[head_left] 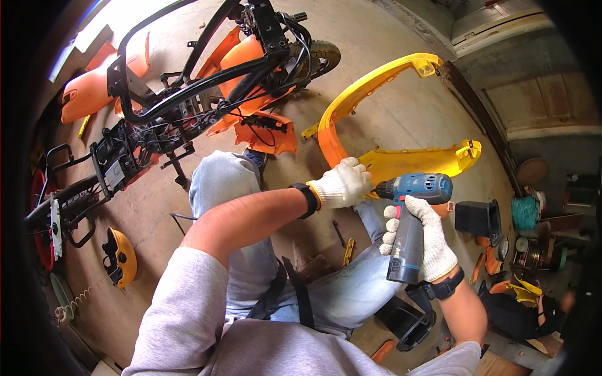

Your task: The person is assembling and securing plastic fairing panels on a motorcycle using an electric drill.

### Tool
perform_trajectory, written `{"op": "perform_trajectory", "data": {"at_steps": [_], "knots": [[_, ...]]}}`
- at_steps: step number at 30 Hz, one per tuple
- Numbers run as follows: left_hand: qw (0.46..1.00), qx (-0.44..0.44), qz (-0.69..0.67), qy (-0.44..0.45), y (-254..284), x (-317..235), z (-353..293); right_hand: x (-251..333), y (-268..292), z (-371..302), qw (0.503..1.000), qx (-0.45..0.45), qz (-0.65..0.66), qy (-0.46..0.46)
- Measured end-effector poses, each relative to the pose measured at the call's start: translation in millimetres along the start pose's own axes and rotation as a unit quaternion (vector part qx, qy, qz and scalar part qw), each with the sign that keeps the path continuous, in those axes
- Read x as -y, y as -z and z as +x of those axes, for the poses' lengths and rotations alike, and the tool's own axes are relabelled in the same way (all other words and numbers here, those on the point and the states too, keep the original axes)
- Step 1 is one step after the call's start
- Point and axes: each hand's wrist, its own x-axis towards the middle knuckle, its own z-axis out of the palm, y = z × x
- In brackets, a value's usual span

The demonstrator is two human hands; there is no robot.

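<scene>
A curved plastic body panel (343, 99), yellow with an orange section, stands in front of me like an open hoop. My left hand (343, 183), in a white knit glove, is closed around the panel's near part. In my right hand (434, 241), also gloved, is a blue and grey cordless drill (419, 185), gripped by its handle. The drill's chuck points left and meets the panel's near edge beside my left fingers. The bit's very tip is hidden, so I cannot tell what it touches.
A stripped black motorbike frame (194, 94) with orange panels fills the upper left. A yellow helmet (121, 258) lies at the left. Below the panel are a yellow-handled tool (348, 252) and my jeans-clad legs. Black bins (478, 219) and another person (520, 313) are at the right.
</scene>
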Motion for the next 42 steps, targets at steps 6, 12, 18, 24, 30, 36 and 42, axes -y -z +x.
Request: {"op": "perform_trajectory", "data": {"at_steps": [6, 12, 18, 24, 30, 36, 42], "knots": [[1.000, 0.007, 0.008, -0.025, 6.9, -1.4, -0.9, -0.3, -0.8, -0.6, 1.000, 0.001, -0.005, 0.003], [1.000, 0.000, 0.003, -0.027, 4.6, -0.2, 0.5, 0.2, 0.2, -1.9, 1.000, 0.001, -0.002, 0.007], [0.999, -0.003, 0.000, -0.032, 3.1, -0.4, -1.3, 0.3, 2.8, 3.6, 1.000, 0.002, 0.010, -0.009], [0.999, 0.003, 0.004, -0.037, 4.7, -1.2, -1.6, 1.2, 4.2, 5.1, 1.000, -0.006, 0.003, -0.004], [0.998, -0.026, 0.023, -0.058, 3.9, -0.3, -3.0, 5.2, 4.0, 4.1, 1.000, 0.000, 0.019, -0.006], [0.997, -0.026, 0.030, -0.064, 5.2, -0.7, -4.9, 6.5, 4.1, 4.5, 1.000, -0.003, -0.003, 0.012], [0.997, 0.050, 0.037, -0.038, 6.2, -2.5, -4.2, 6.0, 2.9, 4.6, 1.000, -0.006, -0.005, 0.013]]}}
